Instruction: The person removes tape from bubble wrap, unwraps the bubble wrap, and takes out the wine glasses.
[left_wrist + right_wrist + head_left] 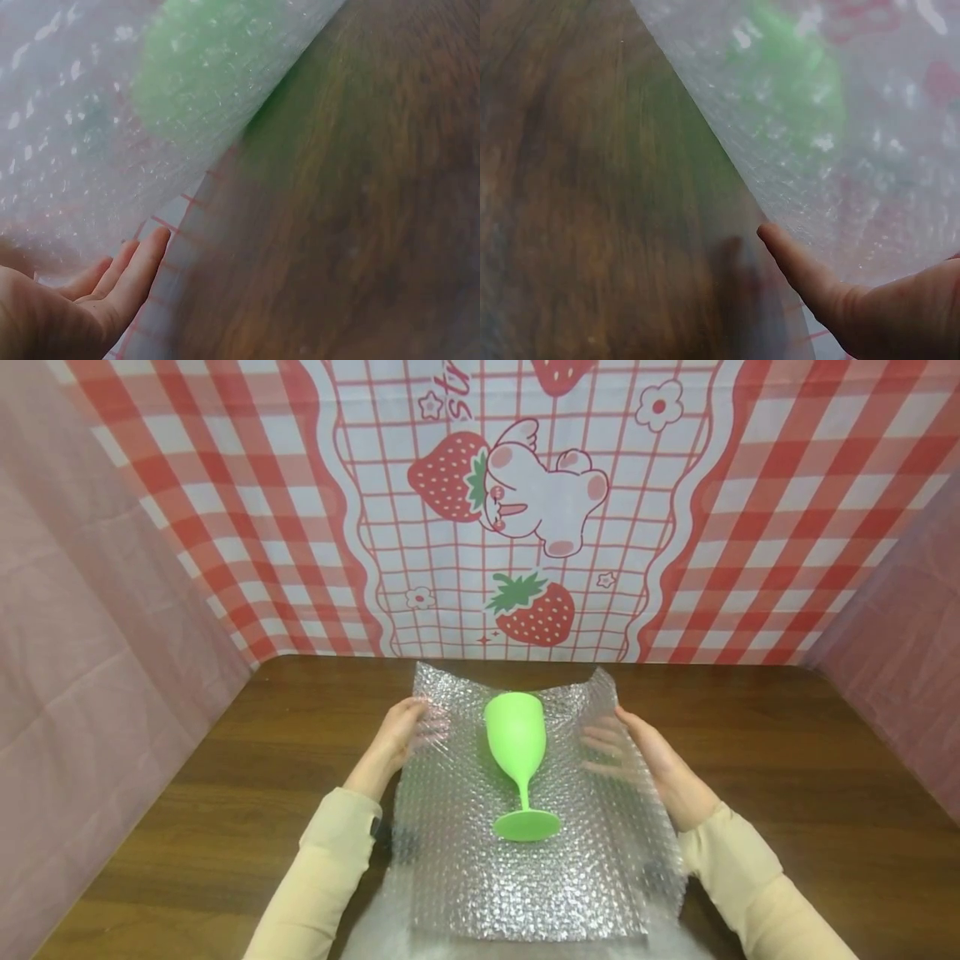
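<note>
A light green plastic goblet (516, 735) lies on its side on a sheet of clear bubble wrap (517, 893), bowl toward the back and foot toward me. My left hand (401, 735) supports the sheet's left edge, its fingers showing through the plastic. In the left wrist view those fingers (135, 281) extend straight beside the wrap. On the opposite side, my right hand (660, 760) has its fingers behind the raised right edge, also seen through the plastic. One straight digit (791, 255) reaches the wrap's border in the right wrist view. Neither hand touches the goblet.
The brown wooden table (780, 760) extends past both sides of the wrap. A red-and-white strawberry-print cloth (525, 568) hangs along the back edge. Pink fabric (112, 652) hangs at the left, with more at the right. A whitish translucent layer (375, 935) lies beneath the wrap in front.
</note>
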Demonstrator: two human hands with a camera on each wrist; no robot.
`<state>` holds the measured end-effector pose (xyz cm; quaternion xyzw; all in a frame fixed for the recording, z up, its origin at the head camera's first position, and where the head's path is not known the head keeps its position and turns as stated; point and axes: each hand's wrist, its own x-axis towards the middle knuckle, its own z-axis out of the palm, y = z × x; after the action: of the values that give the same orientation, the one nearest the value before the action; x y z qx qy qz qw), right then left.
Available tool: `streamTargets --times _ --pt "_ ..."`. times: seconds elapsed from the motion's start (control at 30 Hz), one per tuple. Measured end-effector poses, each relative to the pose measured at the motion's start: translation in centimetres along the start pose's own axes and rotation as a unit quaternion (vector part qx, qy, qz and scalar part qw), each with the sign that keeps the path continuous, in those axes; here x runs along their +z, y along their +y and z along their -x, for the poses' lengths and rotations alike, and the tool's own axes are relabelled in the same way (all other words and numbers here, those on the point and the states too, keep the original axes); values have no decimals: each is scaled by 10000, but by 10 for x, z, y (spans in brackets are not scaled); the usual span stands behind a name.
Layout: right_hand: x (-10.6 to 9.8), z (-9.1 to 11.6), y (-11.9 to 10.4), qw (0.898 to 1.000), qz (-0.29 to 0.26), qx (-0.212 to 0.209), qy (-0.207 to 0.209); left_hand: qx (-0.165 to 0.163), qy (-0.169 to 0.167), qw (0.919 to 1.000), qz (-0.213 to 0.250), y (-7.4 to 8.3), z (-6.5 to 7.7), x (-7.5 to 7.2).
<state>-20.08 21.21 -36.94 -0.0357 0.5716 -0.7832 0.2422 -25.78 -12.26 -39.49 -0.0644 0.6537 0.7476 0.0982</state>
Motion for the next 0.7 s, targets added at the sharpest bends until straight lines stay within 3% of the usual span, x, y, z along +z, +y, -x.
streamTargets --times 0.33,0.6,0.7 --pt "-9 0 7 9993 374 -27 56 -67 -376 9993 44 -5 2 -9" --pt "-12 -3 10 10000 48 -19 62 10 -1330 9894 -587 -1 5 -18" --pt "-12 -2 11 9999 -87 -10 110 -52 -1490 9866 -664 0 7 -21"
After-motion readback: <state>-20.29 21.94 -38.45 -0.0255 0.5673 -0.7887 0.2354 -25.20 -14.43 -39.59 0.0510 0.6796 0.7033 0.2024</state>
